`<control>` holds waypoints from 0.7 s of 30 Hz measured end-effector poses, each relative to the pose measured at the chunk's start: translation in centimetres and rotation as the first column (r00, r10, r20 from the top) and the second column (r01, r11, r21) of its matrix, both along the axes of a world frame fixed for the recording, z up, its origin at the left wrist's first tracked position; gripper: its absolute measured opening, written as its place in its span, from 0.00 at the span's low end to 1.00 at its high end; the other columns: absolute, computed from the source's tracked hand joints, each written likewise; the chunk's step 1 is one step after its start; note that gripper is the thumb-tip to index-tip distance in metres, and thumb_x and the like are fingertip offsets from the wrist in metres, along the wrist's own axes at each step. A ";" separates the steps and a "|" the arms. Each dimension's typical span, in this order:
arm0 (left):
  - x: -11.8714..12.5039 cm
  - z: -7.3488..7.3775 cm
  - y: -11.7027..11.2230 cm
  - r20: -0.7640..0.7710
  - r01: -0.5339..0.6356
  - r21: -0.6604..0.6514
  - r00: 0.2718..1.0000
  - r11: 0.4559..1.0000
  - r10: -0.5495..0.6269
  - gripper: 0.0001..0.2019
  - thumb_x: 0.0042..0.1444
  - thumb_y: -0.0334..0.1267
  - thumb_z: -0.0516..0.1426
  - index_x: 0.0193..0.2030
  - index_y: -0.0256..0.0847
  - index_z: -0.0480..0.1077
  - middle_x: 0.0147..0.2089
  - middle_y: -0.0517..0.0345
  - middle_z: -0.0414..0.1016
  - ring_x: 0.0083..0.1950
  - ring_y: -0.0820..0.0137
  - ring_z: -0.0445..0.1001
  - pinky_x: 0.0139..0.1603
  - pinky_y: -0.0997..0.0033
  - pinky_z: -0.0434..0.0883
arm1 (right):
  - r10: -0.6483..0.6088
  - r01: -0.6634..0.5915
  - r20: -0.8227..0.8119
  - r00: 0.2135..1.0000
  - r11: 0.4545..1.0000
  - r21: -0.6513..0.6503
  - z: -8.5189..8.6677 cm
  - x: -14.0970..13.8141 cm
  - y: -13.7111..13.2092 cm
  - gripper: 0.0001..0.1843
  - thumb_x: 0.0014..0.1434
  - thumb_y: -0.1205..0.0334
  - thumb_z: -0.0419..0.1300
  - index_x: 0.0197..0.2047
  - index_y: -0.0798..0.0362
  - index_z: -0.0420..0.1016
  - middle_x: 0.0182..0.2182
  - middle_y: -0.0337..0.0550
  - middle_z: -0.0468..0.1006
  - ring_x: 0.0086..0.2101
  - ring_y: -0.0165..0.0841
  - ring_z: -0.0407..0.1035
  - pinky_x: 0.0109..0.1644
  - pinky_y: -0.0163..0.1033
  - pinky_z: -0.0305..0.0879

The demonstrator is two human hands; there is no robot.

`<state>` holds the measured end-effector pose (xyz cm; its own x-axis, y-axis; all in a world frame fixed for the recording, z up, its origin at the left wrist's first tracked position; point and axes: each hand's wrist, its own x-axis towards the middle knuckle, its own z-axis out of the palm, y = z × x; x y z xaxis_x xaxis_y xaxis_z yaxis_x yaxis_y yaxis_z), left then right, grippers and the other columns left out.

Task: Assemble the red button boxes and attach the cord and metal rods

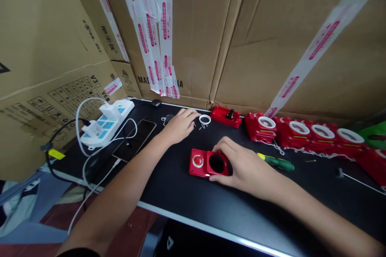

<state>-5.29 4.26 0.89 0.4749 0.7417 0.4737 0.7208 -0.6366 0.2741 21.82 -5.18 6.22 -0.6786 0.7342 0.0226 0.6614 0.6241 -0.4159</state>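
My right hand (pixel 238 164) grips the right end of a red plastic housing (pixel 203 170) lying on the black table. The housing has a large round hole and a red button in a pale ring on its left part. Farther back, my left hand (pixel 181 125) rests low over the table, fingers stretched toward a white ring (pixel 204 119). Small screws (pixel 203 127) lie just below that ring. A clear round disc (pixel 169 118) shows partly behind the left hand. Beyond the ring sits an open red shell (pixel 225 116) with a dark part inside.
Several red units with white rings (pixel 298 127) stand in a row at the right. A green and yellow screwdriver (pixel 277 162) lies behind my right wrist. At left are a phone (pixel 134 140) and a white power strip (pixel 108 122) with cables. Cardboard walls (pixel 193 40) enclose the back.
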 end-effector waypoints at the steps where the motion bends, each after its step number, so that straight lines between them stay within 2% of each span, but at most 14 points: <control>1: 0.5 -0.3 0.1 -0.015 0.025 -0.006 1.000 1.000 -0.025 0.21 0.68 0.28 0.53 0.65 0.43 0.71 0.66 0.49 0.74 0.67 0.57 0.70 0.70 0.50 0.71 | 0.013 -0.016 -0.046 0.999 0.998 -0.054 0.1 0.2 -0.1 0.29 0.61 0.41 0.71 0.55 0.49 0.70 0.53 0.47 0.74 0.46 0.42 0.76 0.50 0.52 0.76; 3: 1.1 -0.9 0.3 -0.033 0.061 -0.015 0.998 0.998 -0.062 0.21 0.69 0.28 0.53 0.67 0.42 0.70 0.68 0.48 0.73 0.70 0.57 0.68 0.73 0.50 0.69 | 0.031 -0.046 -0.115 0.993 0.989 -0.137 0.1 0.8 -0.1 0.28 0.61 0.40 0.71 0.54 0.48 0.70 0.52 0.46 0.73 0.47 0.41 0.75 0.53 0.51 0.75; 5: 1.2 -1.3 0.6 -0.038 0.082 -0.018 0.996 0.997 -0.082 0.19 0.69 0.28 0.53 0.64 0.41 0.71 0.68 0.48 0.74 0.71 0.58 0.68 0.74 0.51 0.69 | 0.045 -0.066 -0.145 0.988 0.987 -0.146 -0.1 1.4 -0.1 0.28 0.62 0.40 0.71 0.54 0.48 0.69 0.53 0.47 0.73 0.48 0.42 0.74 0.53 0.51 0.75; 8: 0.9 -1.7 1.0 -0.037 0.096 -0.008 0.995 0.995 -0.096 0.17 0.68 0.26 0.52 0.59 0.40 0.74 0.66 0.48 0.75 0.71 0.58 0.68 0.74 0.48 0.69 | 0.076 -0.091 -0.152 0.985 0.992 -0.093 -1.0 2.0 -0.3 0.28 0.62 0.44 0.71 0.56 0.48 0.68 0.54 0.49 0.72 0.49 0.43 0.74 0.52 0.51 0.75; 11: 0.6 -2.0 1.5 -0.044 0.109 -0.003 0.993 0.994 -0.109 0.18 0.67 0.25 0.52 0.58 0.40 0.75 0.67 0.48 0.74 0.72 0.57 0.67 0.75 0.45 0.68 | 0.127 -0.132 -0.137 0.982 0.991 -0.029 -2.1 2.0 -0.3 0.29 0.62 0.44 0.72 0.57 0.49 0.67 0.54 0.50 0.73 0.48 0.43 0.74 0.51 0.52 0.77; 15: 0.4 -2.5 2.0 -0.073 0.128 -0.010 0.989 0.992 -0.128 0.19 0.66 0.23 0.51 0.57 0.39 0.77 0.69 0.50 0.74 0.74 0.56 0.66 0.76 0.44 0.68 | 0.172 -0.158 -0.102 0.980 0.979 0.129 -3.5 1.8 -0.1 0.31 0.63 0.42 0.70 0.58 0.51 0.66 0.53 0.54 0.74 0.47 0.46 0.75 0.49 0.55 0.78; 18: 0.3 -2.7 2.2 -0.105 0.145 -0.018 0.984 0.989 -0.146 0.20 0.65 0.21 0.51 0.56 0.38 0.78 0.70 0.50 0.74 0.75 0.55 0.64 0.77 0.44 0.67 | 0.163 -0.144 -0.085 0.983 0.969 0.200 -3.9 1.7 0.0 0.31 0.63 0.42 0.70 0.58 0.53 0.67 0.52 0.54 0.75 0.47 0.47 0.76 0.48 0.55 0.79; 21: 0.1 -2.8 2.4 -0.129 0.161 -0.024 0.978 0.987 -0.163 0.23 0.64 0.21 0.51 0.61 0.38 0.76 0.69 0.48 0.74 0.76 0.55 0.63 0.76 0.42 0.67 | 0.140 -0.124 -0.067 0.988 0.972 0.198 -3.9 1.6 0.1 0.29 0.63 0.43 0.70 0.57 0.52 0.68 0.51 0.53 0.75 0.46 0.46 0.77 0.47 0.54 0.79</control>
